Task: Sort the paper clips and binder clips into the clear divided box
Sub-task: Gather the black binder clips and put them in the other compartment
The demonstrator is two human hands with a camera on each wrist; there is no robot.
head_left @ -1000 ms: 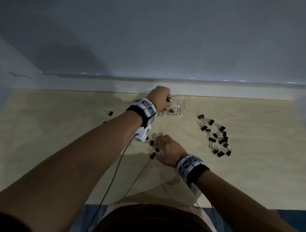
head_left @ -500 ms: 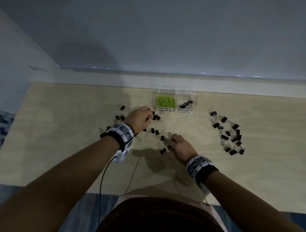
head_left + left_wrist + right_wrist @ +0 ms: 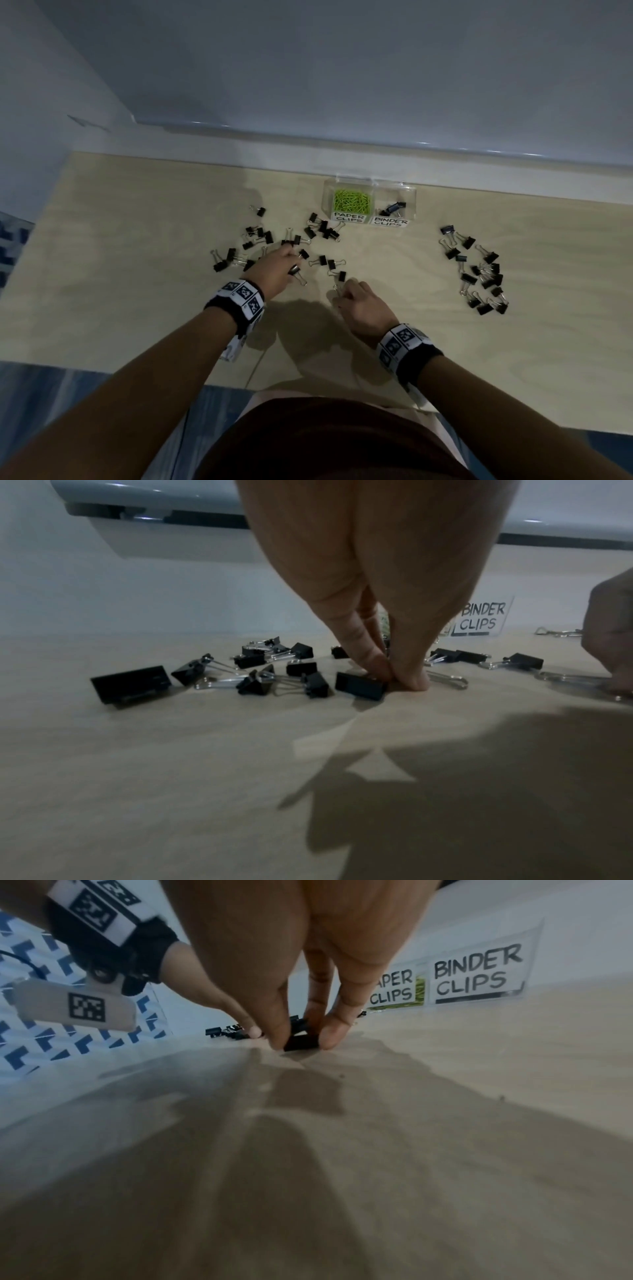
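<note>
The clear divided box (image 3: 412, 195) stands at the table's far edge. Green paper clips (image 3: 351, 201) fill its left cell, and a few black binder clips (image 3: 393, 208) lie in the right cell. My left hand (image 3: 294, 268) is down on the table and pinches a black binder clip (image 3: 359, 687) between thumb and fingers (image 3: 411, 679). My right hand (image 3: 339, 295), a little to the right and nearer me, pinches another binder clip (image 3: 302, 1045) that rests on the wood.
Loose binder clips lie scattered left of and beyond my left hand (image 3: 253, 245), between the hands and the box (image 3: 325, 231), and in a separate cluster at the right (image 3: 479, 274). A wall ledge (image 3: 376, 164) runs right behind the box. A cable (image 3: 260, 363) trails off the table's near edge.
My left hand has come back from the box down to the scattered clips and now pinches one. The right hand stayed by the middle clips, with its fingers closed on one.
</note>
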